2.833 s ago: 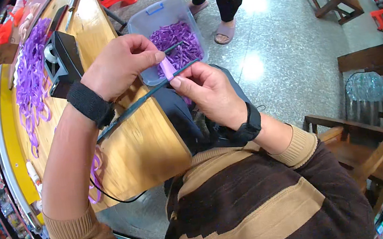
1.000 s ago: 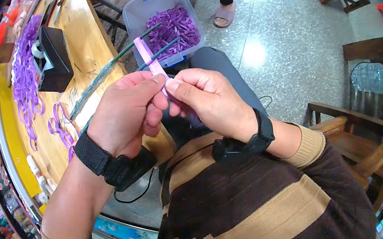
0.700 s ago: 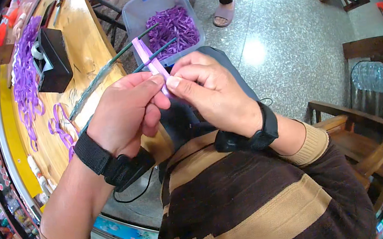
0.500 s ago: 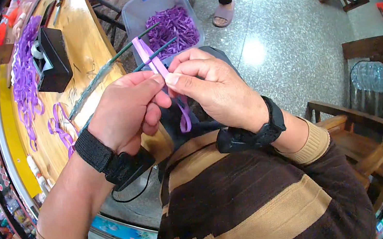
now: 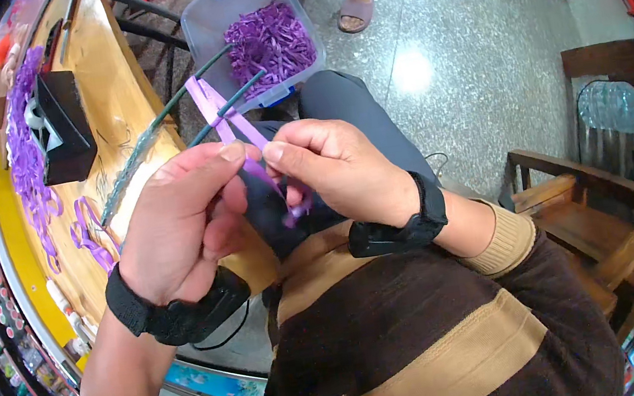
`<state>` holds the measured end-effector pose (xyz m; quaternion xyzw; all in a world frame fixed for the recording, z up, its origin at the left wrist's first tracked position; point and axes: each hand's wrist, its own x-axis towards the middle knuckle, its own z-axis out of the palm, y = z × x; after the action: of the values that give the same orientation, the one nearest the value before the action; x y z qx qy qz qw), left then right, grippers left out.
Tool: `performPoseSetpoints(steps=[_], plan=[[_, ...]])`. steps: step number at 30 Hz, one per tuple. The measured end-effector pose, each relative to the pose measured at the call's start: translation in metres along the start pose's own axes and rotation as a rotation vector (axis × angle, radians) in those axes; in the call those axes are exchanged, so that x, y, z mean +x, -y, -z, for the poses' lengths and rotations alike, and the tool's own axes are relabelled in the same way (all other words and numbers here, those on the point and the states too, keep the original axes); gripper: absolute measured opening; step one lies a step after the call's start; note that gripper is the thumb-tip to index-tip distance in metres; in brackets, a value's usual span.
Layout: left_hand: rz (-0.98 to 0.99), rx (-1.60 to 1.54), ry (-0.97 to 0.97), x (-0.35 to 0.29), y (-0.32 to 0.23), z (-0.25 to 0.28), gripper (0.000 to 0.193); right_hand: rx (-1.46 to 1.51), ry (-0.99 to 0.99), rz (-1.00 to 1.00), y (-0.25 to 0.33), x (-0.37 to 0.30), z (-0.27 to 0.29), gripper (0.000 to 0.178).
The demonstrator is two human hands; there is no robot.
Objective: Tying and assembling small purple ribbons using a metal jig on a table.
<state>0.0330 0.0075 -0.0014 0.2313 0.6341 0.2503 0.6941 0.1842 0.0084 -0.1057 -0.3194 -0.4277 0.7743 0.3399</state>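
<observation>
A narrow light-purple ribbon (image 5: 251, 133) passes round two thin dark-green rods that reach out over the table edge, a farther rod (image 5: 173, 106) and a nearer rod (image 5: 243, 92). My left hand (image 5: 174, 218) pinches one strand between thumb and forefinger. Close beside it, my right hand (image 5: 333, 165) pinches the other strand. The two strands spread apart between the rods and my fingertips. Below my hands a loose tail of ribbon hangs, slightly blurred. Both wrists wear black straps.
Purple ribbon pieces (image 5: 271, 46) fill part of a clear plastic bin (image 5: 205, 21) ahead. On the wooden table (image 5: 110, 81) are a black box (image 5: 72, 127), a ribbon bundle (image 5: 27, 150) and ribbon loops (image 5: 87, 234). A person's sandalled foot (image 5: 356, 13) stands beyond; a wooden chair (image 5: 603, 214) is right.
My hands have come nearer to me and moved slightly apart. The ribbon strands, close together before, now spread, and the hanging loop has become a shorter, blurred tail.
</observation>
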Motion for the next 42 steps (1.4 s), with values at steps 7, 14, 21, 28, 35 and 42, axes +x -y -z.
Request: performPoseSetpoints(steps=[7, 14, 21, 28, 35, 42], plan=[[0.023, -0.018, 0.061, 0.001, -0.005, -0.004, 0.018, 0.185, 0.057, -0.1, 0.001, -0.002, -0.008, 0.023], [0.041, -0.006, 0.008, -0.002, -0.006, -0.006, 0.021, 0.231, 0.108, -0.112, 0.007, -0.005, -0.012, 0.026], [-0.003, 0.07, -0.131, -0.004, -0.006, -0.017, 0.02, 0.266, 0.102, -0.07, 0.005, -0.011, -0.016, 0.026], [-0.007, 0.143, -0.148, -0.009, -0.007, -0.026, 0.02, 0.283, 0.057, -0.053, 0.007, -0.021, -0.017, 0.025], [-0.048, 0.13, -0.156, -0.01, 0.0, -0.023, 0.018, 0.254, 0.068, -0.09, 0.01, -0.025, -0.018, 0.024], [-0.07, 0.022, -0.138, -0.011, 0.004, -0.02, 0.016, -0.155, -0.085, 0.111, 0.003, -0.008, 0.008, 0.023]])
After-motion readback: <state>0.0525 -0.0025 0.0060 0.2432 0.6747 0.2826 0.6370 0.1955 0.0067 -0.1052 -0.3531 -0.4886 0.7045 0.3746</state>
